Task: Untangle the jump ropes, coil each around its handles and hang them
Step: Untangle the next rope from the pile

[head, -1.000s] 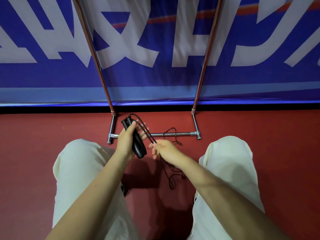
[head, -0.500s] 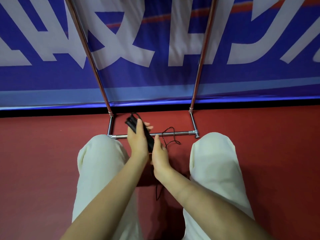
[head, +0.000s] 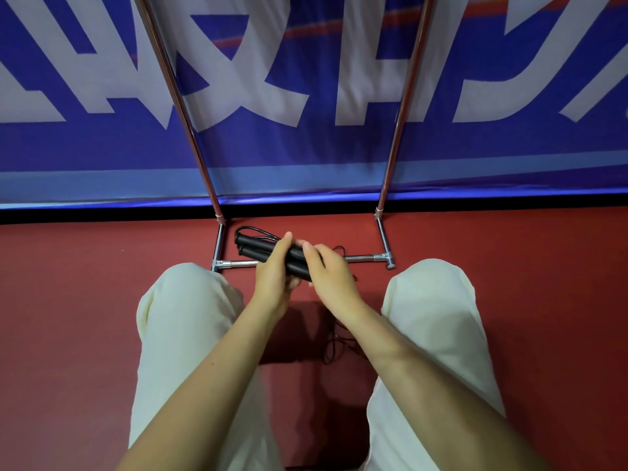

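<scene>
gripping is shown at the middle of the view: two black handles (head: 268,251), laid side by side, are held just in front of the rack base bar (head: 360,257), which is taken as the landmark. the left hand (head: 276,273) is wrapped around the handles from the near side, its fingers (head: 295,282) curled under them and its thumb laid over the top. the right hand (head: 328,271) is set against the right end of the handles, touching the left hand; its thumb is laid along the top, while its fingers are hidden on the far side, so it cannot be told whether they are curled round the handles or only pressed against them. from the far left end of the handles, beyond the base bar, a short loop of thin black rope (head: 253,230) is seen bent back toward the hands. more of the rope (head: 339,345) is seen lying loose on the red floor (head: 68,317) on the near side of the base bar, between two knees in cream trousers (head: 190,321). from the two ends of the base bar, short side bars are run back to the feet of two metal uprights (head: 396,130). behind the uprights, a blue banner (head: 306,158) with large white characters is stretched along the wall.
</scene>
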The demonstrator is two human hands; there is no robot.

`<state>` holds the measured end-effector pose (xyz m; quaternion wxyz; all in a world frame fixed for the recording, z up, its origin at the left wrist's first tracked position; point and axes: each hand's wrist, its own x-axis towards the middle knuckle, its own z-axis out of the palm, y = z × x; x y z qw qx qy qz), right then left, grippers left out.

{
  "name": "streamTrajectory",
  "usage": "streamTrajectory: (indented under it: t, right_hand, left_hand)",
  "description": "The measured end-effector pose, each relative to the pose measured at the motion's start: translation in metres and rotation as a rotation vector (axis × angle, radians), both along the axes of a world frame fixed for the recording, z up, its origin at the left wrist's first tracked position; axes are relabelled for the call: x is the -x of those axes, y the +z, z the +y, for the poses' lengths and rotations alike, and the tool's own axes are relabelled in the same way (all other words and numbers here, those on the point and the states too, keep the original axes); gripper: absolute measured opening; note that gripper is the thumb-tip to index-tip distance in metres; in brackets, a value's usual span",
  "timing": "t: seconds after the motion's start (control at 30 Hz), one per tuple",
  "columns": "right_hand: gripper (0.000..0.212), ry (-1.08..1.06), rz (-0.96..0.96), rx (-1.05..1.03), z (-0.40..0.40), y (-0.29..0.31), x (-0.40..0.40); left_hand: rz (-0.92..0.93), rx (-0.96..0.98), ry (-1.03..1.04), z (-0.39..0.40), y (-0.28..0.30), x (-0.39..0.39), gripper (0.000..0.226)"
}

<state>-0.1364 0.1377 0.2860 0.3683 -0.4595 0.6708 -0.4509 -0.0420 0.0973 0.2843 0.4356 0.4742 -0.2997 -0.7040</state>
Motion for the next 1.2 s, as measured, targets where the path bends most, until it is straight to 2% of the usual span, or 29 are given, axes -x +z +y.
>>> streamTrajectory:
  t: [0.07,0.2,0.27,0.33,0.4,0.43,0.5,0.6,0.63,0.67,0.73,0.8,0.9,1.0,1.1,1.13,1.2]
  right_hand:
    - [0.034,0.067,-0.054,0.000,0.004,-0.001,-0.004]
    - [0.035,0.084,-0.355,-0.025,0.010,-0.006,-0.007]
    - [0.029,0.145,-0.289,-0.031,0.014,-0.013,-0.007]
    - [0.019,0.217,-0.028,-0.034,0.017,-0.022,-0.007]
    - [0.017,0.263,0.314,-0.022,0.017,-0.031,-0.007]
    - [0.019,0.261,0.400,-0.019,0.016,-0.033,-0.007]
    - [0.026,0.227,0.343,-0.060,0.017,-0.034,-0.009]
    - [0.038,0.186,-0.030,-0.282,0.022,-0.024,-0.019]
    - [0.038,0.204,-0.055,-0.313,0.026,-0.021,-0.024]
    - [0.035,0.246,0.009,-0.308,0.029,-0.020,-0.028]
    - [0.025,0.357,0.306,-0.294,0.035,-0.016,-0.032]
    - [0.024,0.444,0.633,-0.289,0.039,-0.010,-0.029]
    - [0.026,0.446,0.935,-0.223,0.039,-0.003,-0.018]
    - [0.027,0.394,0.981,-0.111,0.036,0.003,-0.004]
    - [0.027,0.444,0.993,-0.029,0.034,0.004,0.013]
    - [0.028,0.450,0.948,-0.031,0.033,0.001,0.018]
    - [0.024,0.467,0.734,-0.081,0.032,-0.001,0.027]
  left_hand:
    - [0.024,0.014,0.041,0.002,0.003,-0.005,0.023]
    - [0.145,0.014,0.123,-0.001,0.006,-0.015,0.026]
    - [0.220,-0.002,0.226,-0.008,0.004,-0.025,0.027]
    - [0.245,-0.006,0.279,-0.013,0.004,-0.033,0.027]
    - [0.179,0.028,0.298,-0.012,0.004,-0.037,0.027]
    - [0.124,0.055,0.299,-0.010,0.004,-0.037,0.026]
    - [-0.023,0.110,0.296,-0.005,0.003,-0.036,0.024]
    - [-0.246,0.179,0.301,0.002,0.004,-0.030,0.020]
    - [-0.287,0.213,0.304,0.004,0.004,-0.027,0.019]
    - [-0.331,0.242,0.296,0.006,0.004,-0.025,0.020]
    - [-0.418,0.313,0.220,0.010,-0.002,-0.023,0.027]
    - [-0.512,0.400,0.096,0.012,-0.015,-0.023,0.036]
    - [-0.844,0.526,-0.105,0.011,-0.031,-0.026,0.041]
    - [-0.916,0.517,-0.143,0.011,-0.025,-0.024,0.042]
    - [-0.903,0.437,-0.289,0.002,-0.026,-0.033,0.036]
    - [-0.859,0.410,-0.340,-0.001,-0.027,-0.037,0.032]
    - [-0.729,0.326,-0.398,-0.001,-0.024,-0.042,0.025]
